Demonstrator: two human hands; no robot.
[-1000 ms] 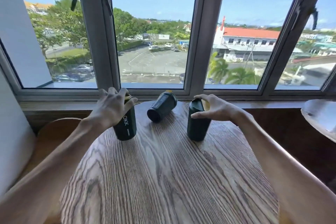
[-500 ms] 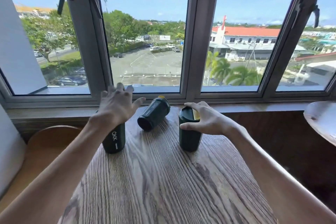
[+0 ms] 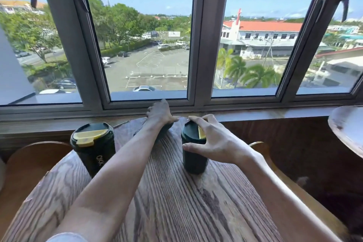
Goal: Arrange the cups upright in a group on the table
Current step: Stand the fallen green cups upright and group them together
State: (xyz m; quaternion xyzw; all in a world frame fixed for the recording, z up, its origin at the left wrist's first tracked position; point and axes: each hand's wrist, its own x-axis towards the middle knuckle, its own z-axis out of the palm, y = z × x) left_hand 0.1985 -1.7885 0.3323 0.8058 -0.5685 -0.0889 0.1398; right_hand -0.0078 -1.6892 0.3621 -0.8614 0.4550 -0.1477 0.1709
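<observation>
Round wooden counter (image 3: 176, 202) by window. Two lidded cups upright: one (image 3: 93, 148) left, one (image 3: 193, 148) under loosely splayed right hand (image 3: 214, 143). Left hand (image 3: 160, 113) clasps the lying third cup (image 3: 163, 130); next, tip it upright

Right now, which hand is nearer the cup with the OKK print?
Left. The left hand lies on the tipped cup beside the OKK cup; the right hand is farther right.

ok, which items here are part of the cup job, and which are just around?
Job:
- left cup, upright
- middle cup, lying down under left hand
- right cup, upright, right hand around it
- table

Around:
- second table
- chair
- window
</observation>
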